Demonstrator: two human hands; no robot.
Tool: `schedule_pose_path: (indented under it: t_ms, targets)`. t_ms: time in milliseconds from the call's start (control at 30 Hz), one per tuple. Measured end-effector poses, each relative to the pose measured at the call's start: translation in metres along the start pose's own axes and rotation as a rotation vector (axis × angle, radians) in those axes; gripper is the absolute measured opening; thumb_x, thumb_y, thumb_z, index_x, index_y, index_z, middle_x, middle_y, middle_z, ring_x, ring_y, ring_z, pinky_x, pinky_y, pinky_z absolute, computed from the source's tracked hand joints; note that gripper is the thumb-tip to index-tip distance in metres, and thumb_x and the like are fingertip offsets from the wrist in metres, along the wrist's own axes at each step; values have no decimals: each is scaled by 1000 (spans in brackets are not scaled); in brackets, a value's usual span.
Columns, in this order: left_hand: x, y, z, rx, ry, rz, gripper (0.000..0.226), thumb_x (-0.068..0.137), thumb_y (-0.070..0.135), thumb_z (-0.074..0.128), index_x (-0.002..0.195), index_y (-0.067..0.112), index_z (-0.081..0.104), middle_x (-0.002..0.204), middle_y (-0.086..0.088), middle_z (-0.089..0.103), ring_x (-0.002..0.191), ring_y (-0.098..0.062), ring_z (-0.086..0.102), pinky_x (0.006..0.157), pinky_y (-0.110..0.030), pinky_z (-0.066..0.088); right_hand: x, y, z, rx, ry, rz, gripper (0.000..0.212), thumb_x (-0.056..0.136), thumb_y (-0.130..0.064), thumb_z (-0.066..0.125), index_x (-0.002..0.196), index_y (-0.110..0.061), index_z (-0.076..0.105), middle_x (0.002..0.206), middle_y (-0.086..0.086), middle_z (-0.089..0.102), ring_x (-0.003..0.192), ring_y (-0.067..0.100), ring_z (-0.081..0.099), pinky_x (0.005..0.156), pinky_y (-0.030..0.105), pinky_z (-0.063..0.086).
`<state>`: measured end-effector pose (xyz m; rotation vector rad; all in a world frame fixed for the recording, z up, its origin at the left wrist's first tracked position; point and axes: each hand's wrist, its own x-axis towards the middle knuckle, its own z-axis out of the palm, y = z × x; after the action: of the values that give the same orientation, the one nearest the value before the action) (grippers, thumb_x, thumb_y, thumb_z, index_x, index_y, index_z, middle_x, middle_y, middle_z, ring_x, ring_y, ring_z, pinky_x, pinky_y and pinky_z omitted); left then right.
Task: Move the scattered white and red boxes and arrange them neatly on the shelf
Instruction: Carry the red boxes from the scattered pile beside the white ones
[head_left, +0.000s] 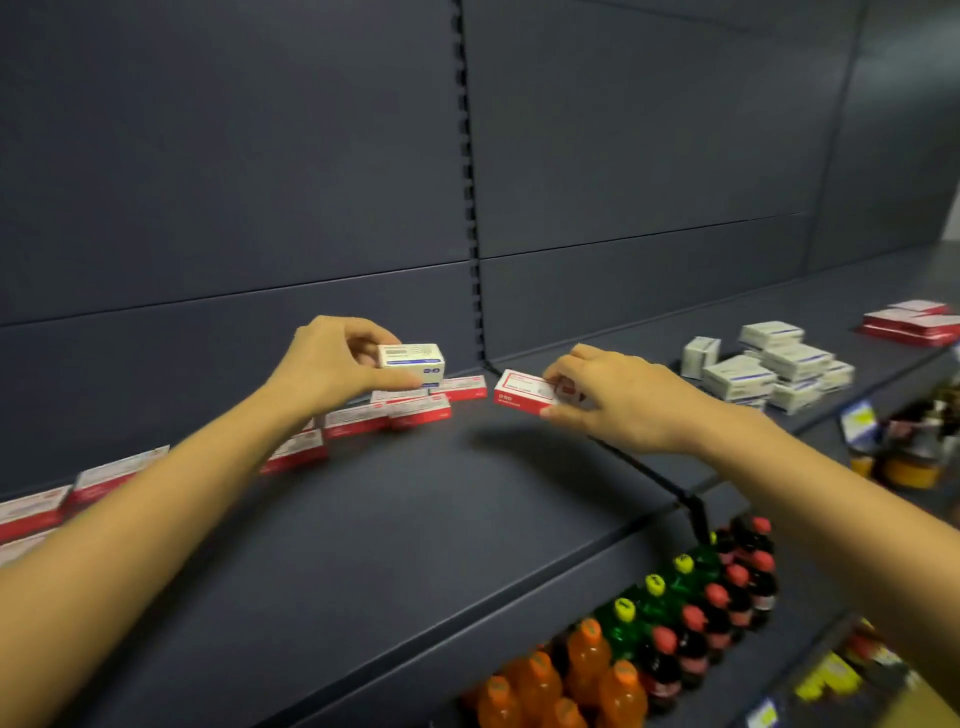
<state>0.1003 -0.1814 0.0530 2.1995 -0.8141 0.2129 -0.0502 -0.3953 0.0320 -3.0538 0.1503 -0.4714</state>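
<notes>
My left hand (332, 364) pinches a small white box with blue print (413, 361), held just above a row of white and red boxes (363, 415) lying along the back of the dark shelf (415, 519). My right hand (613, 397) grips one white and red box (522, 391) near the shelf's back, right of that row. More white and red boxes (36, 512) lie at the far left.
A loose pile of white and blue boxes (769, 371) sits on the adjoining shelf to the right, with red and white packs (914, 322) beyond. Drink bottles (649, 623) with orange, green and red tops fill the lower shelf. The shelf's back panel (260, 156) rises behind.
</notes>
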Motion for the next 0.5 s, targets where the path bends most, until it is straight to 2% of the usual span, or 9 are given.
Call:
schedule_pose_path:
  t_ms: [100, 233, 300, 367, 433, 500]
  targets:
    - [4, 34, 42, -95, -74, 65, 37, 56, 29, 86, 89, 18, 71, 82, 4, 71, 68, -5, 60, 66, -17, 50, -21, 35, -13, 13, 5, 65, 39, 90, -48, 47, 119, -22, 49, 119, 0, 50, 109, 24, 52, 90, 38, 44]
    - [8, 76, 97, -143, -141, 123, 36, 58, 29, 85, 89, 17, 71, 86, 0, 73, 74, -12, 64, 74, -25, 53, -49, 91, -31, -2, 40, 126, 38, 90, -47, 48, 119, -22, 50, 119, -1, 51, 109, 22, 52, 85, 33, 41]
    - [9, 95, 126, -135, -147, 122, 36, 58, 29, 85, 89, 17, 71, 84, 1, 72, 68, -9, 61, 68, -15, 50, -62, 120, -41, -13, 46, 152, 38, 90, -47, 48, 120, -23, 50, 118, -2, 51, 107, 20, 52, 79, 30, 38]
    - [9, 111, 153, -121, -150, 106, 34, 59, 28, 85, 87, 16, 71, 81, 2, 71, 61, -3, 56, 57, -7, 43, -76, 148, -51, -20, 37, 175, 40, 90, -47, 47, 123, -25, 48, 120, -4, 50, 106, 20, 52, 79, 33, 42]
    - [7, 123, 177, -119, -160, 82, 34, 60, 26, 85, 88, 14, 71, 81, 1, 70, 60, -1, 54, 55, -5, 41, -87, 175, -58, -23, 25, 180, 42, 90, -48, 47, 124, -24, 47, 122, -3, 50, 105, 20, 52, 84, 39, 46]
    - [5, 130, 196, -115, -171, 47, 35, 60, 26, 85, 90, 13, 70, 85, -2, 71, 63, -5, 55, 63, -12, 45, -96, 199, -63, -20, 15, 173, 44, 89, -49, 47, 124, -22, 47, 122, -3, 50, 104, 20, 53, 87, 42, 47]
